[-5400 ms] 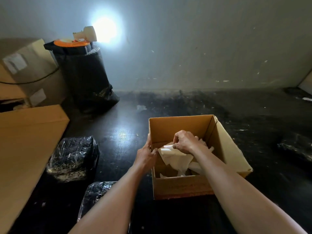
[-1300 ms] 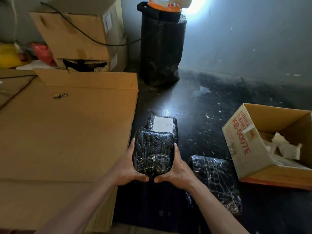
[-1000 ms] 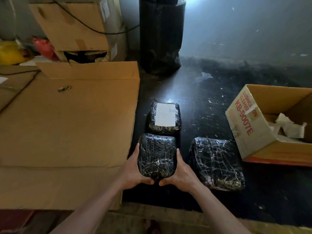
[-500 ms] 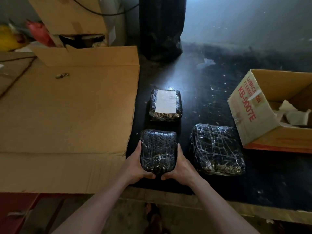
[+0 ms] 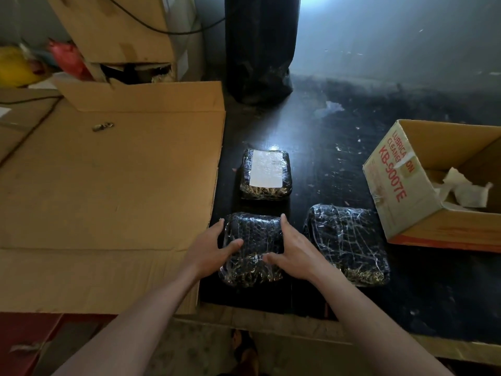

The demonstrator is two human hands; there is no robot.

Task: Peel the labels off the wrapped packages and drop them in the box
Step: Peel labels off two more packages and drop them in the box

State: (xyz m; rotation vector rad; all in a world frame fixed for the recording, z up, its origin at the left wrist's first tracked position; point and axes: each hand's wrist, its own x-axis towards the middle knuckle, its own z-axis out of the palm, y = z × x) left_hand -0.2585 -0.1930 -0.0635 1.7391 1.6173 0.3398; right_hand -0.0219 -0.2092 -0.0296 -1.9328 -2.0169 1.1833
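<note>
Wrapped package (image 5: 253,232) on scuffed black tabletop (image 5: 339,164), left hand (image 5: 208,248), right hand (image 5: 292,251) spread against it

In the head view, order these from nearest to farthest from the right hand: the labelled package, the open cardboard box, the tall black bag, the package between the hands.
1. Package between the hands: the right hand touches its right side.
2. Labelled package: just beyond the fingertips.
3. Open cardboard box: farther right.
4. Tall black bag: far back, against the wall.
</note>
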